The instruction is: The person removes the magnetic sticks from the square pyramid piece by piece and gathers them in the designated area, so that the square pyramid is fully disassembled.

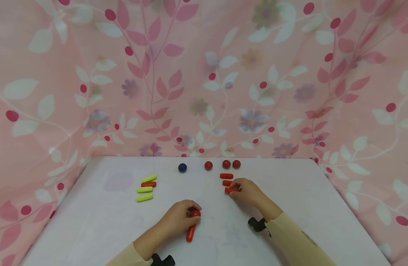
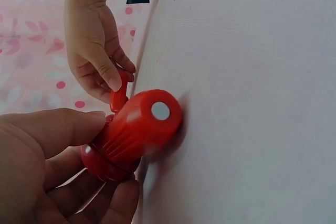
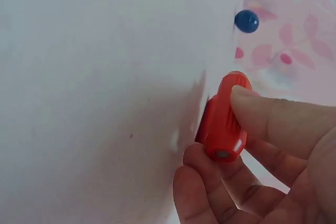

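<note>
My left hand (image 1: 172, 223) grips a red ball (image 1: 195, 212) near the front middle of the white table. A red magnetic stick (image 1: 190, 234) juts from that ball toward me; in the left wrist view its end (image 2: 160, 110) carries a pale round disc. Farther back on the right, my right hand (image 1: 248, 193) pinches another red magnetic stick (image 3: 226, 121) between thumb and fingers. Just behind it lie two more red sticks, the nearer one (image 1: 227, 183) partly close to the fingertips and the farther one (image 1: 226, 176) fully visible.
Yellow-green sticks (image 1: 145, 189) and one red stick (image 1: 149, 184) lie in a column on the left. Along the back edge sit a blue ball (image 1: 182, 167), a lone red ball (image 1: 208, 165) and a pair of red balls (image 1: 226, 164). Floral cloth (image 1: 197, 74) hangs behind the table.
</note>
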Available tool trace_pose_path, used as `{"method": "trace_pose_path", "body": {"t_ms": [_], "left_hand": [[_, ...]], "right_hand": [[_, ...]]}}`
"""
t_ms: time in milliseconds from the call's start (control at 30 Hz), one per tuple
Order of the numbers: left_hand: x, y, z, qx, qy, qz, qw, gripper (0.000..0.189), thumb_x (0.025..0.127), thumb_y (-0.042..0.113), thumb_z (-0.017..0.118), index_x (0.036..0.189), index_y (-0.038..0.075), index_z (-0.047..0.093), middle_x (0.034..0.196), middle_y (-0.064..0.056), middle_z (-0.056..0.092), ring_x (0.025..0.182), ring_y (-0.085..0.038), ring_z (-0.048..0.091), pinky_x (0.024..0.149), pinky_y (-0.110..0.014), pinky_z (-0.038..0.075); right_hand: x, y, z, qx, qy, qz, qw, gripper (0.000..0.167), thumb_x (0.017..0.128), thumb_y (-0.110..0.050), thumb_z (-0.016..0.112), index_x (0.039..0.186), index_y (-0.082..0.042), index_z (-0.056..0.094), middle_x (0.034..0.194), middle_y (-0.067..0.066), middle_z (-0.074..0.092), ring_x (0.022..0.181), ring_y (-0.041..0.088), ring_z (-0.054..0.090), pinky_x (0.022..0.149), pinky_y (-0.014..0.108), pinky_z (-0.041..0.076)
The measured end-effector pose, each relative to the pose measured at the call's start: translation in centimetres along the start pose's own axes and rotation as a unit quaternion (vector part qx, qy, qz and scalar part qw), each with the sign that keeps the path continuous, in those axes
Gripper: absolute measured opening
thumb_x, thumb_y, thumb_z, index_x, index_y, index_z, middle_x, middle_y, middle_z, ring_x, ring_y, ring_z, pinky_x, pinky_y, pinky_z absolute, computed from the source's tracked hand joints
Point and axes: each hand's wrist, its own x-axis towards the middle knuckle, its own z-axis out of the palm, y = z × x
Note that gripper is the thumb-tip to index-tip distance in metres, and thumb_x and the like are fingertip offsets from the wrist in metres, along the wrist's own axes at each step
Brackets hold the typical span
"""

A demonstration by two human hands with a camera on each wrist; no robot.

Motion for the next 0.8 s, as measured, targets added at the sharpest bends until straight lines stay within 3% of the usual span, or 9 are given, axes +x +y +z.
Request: {"method": "trace_pose_path", "body": {"t_ms": [167, 400, 533, 800], "left_hand": [[0.2, 0.0, 0.3, 0.014, -0.007, -0.008, 0.9998, 0.024, 0.092, 0.023, 0.074, 0.114, 0.015, 0.07, 0.098, 0.009, 0.064, 0.09, -0.013, 0.06, 0.081, -0.033, 0.053], [0.5, 0.2, 0.7, -0.006, -0.023, 0.001, 0.9997, 0.028, 0.092, 0.025, 0.074, 0.119, 0.017, 0.069, 0.105, 0.009, 0.066, 0.097, -0.013, 0.063, 0.09, -0.04, 0.053], [0.2, 0.2, 0.9, -0.002, -0.015, -0.005, 0.9999, 0.036, 0.09, 0.028, 0.076, 0.123, 0.016, 0.066, 0.111, 0.006, 0.065, 0.101, -0.015, 0.063, 0.091, -0.041, 0.053], [-1.1, -0.5, 0.9, 0.05, 0.016, -0.04, 0.9978, 0.044, 0.083, 0.03, 0.082, 0.116, 0.01, 0.061, 0.094, 0.005, 0.057, 0.084, -0.013, 0.053, 0.073, -0.029, 0.049]], "right_hand": [[0.5, 0.2, 0.2, 0.001, 0.012, 0.008, 0.9999, 0.011, 0.088, -0.009, 0.077, 0.096, -0.01, 0.07, 0.086, 0.001, 0.061, 0.083, 0.02, 0.055, 0.076, 0.035, 0.051], [1.0, 0.8, 0.5, -0.008, 0.019, 0.0, 0.9998, 0.013, 0.085, -0.008, 0.08, 0.092, -0.011, 0.069, 0.083, 0.0, 0.061, 0.08, 0.018, 0.055, 0.076, 0.036, 0.05], [0.7, 0.6, 0.5, -0.006, 0.023, 0.012, 0.9996, 0.015, 0.084, -0.011, 0.081, 0.092, -0.011, 0.069, 0.084, 0.0, 0.061, 0.081, 0.018, 0.055, 0.075, 0.034, 0.05], [-0.9, -0.9, 0.2, 0.001, 0.04, -0.024, 0.9989, 0.012, 0.085, -0.015, 0.081, 0.092, -0.015, 0.071, 0.086, -0.004, 0.06, 0.08, 0.017, 0.055, 0.073, 0.032, 0.05]]}}
